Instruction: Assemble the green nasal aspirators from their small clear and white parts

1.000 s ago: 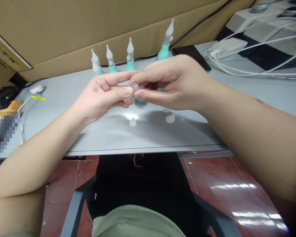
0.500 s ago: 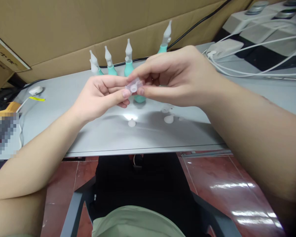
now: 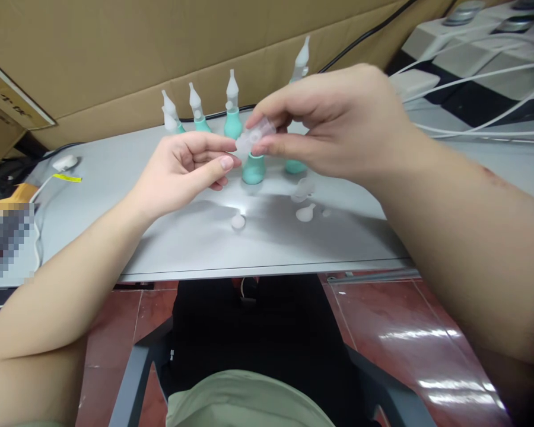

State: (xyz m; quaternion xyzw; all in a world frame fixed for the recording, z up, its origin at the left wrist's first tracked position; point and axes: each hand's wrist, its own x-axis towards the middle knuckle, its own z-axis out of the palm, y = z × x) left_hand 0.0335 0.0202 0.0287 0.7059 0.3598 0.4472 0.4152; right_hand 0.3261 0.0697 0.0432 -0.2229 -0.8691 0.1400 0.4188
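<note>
My right hand (image 3: pixel 329 124) pinches a small clear plastic tube (image 3: pixel 257 135) between thumb and fingers, tilted above the table. Close by on its left, my left hand (image 3: pixel 187 166) has thumb and index finger apart, with nothing seen between them. Below the tube stands a teal squeeze bulb (image 3: pixel 253 171) without a nozzle. Under my right hand another teal bulb (image 3: pixel 295 166) is partly hidden. In front lie a small white round piece (image 3: pixel 238 221), a white teardrop-shaped piece (image 3: pixel 305 213), a clear piece (image 3: pixel 303 190) and a tiny white bit (image 3: pixel 326 213).
Along the back stand several teal nasal aspirators with white tips, one of them (image 3: pixel 232 112) in the middle. Behind them rises a cardboard wall (image 3: pixel 129 53). White cables (image 3: pixel 471 130) and grey devices (image 3: pixel 467 47) occupy the right. A white plug (image 3: pixel 65 163) lies at the left.
The clear tube has left my left hand's fingertips. My right hand has lifted slightly up and right with it, while my left hand stays nearly in place with its fingers parted.
</note>
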